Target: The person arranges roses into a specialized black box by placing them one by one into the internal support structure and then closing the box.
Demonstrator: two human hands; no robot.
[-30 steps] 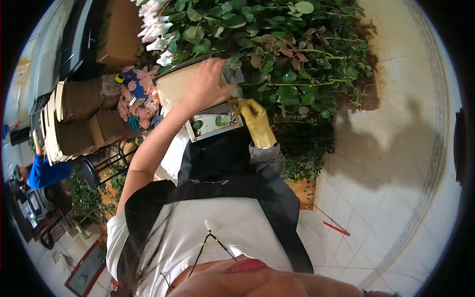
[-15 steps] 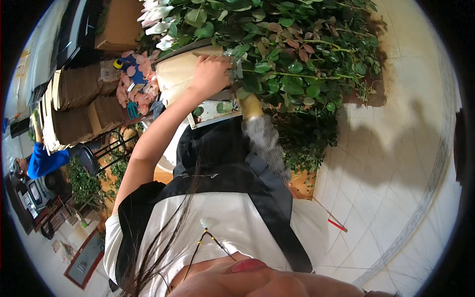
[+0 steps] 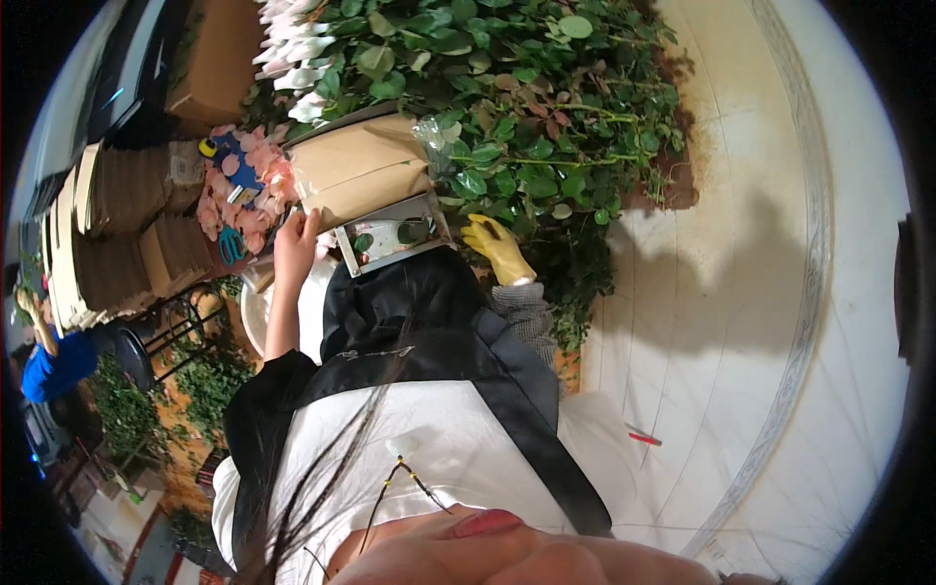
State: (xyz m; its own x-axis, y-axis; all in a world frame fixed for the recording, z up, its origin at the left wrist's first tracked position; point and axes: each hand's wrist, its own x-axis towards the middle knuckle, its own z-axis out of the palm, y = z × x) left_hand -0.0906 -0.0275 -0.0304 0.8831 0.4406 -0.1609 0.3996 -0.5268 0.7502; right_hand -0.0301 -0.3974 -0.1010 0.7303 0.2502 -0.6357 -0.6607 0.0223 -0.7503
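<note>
My bare left hand [image 3: 295, 239] reaches forward to the lower left corner of a brown paper sheet [image 3: 361, 171], fingers stretched and touching its edge, next to pink petals [image 3: 234, 185]. My right hand [image 3: 497, 249] wears a yellow glove and sits at the near edge of a big pile of green leafy stems [image 3: 517, 107]. A dark stem crosses the glove, and whether the fingers grip it is unclear. A shiny metal tray [image 3: 390, 239] lies between my hands, just below the paper.
Teal scissors [image 3: 229, 244] lie by the petals. White flowers [image 3: 292, 49] and a cardboard box [image 3: 210, 58] are at the back left. Stacked brown cardboard [image 3: 117, 224], a black stool [image 3: 146, 341] and a person in blue [image 3: 58, 361] are left. Pale tiled floor [image 3: 741, 292] lies right.
My left hand has come down from the top of the brown paper to its lower left corner. The gloved right hand has stayed by the leaves.
</note>
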